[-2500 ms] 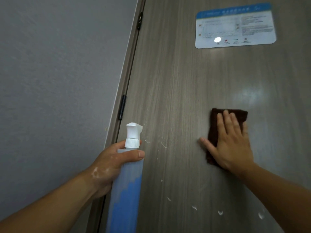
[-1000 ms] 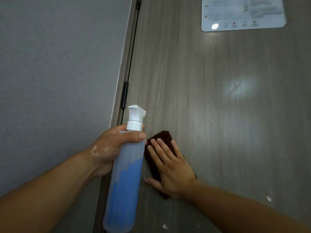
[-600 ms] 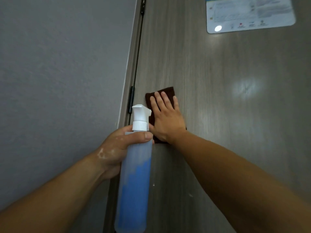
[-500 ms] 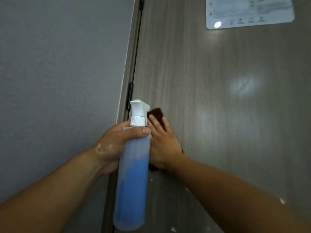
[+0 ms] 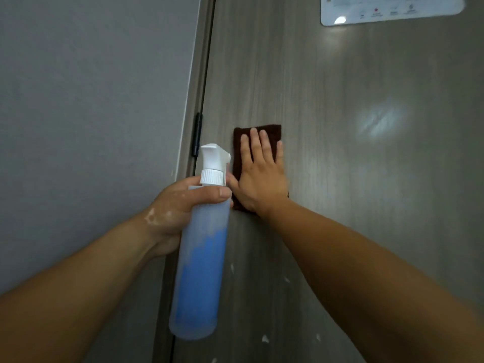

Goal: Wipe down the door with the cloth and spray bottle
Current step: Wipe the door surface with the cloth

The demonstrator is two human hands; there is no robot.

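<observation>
A grey-brown wood-grain door (image 5: 340, 179) fills the right of the view. My right hand (image 5: 259, 176) presses a dark brown cloth (image 5: 239, 142) flat against the door near its hinge side, fingers straight and pointing up. My left hand (image 5: 175, 205) grips a translucent spray bottle (image 5: 201, 258) with blue liquid and a white trigger head, held upright just left of the cloth. A few white foam flecks (image 5: 264, 339) sit on the door lower down.
A grey wall (image 5: 91, 100) lies to the left of the door frame. A black hinge (image 5: 197, 134) sits on the door edge beside the bottle top. A white and blue notice (image 5: 390, 9) is fixed to the door at the upper right.
My right hand has slid the cloth from mid-door to the hinge side, then up and down there; it now sits higher than half a second ago. The bottle stays in my left hand.
</observation>
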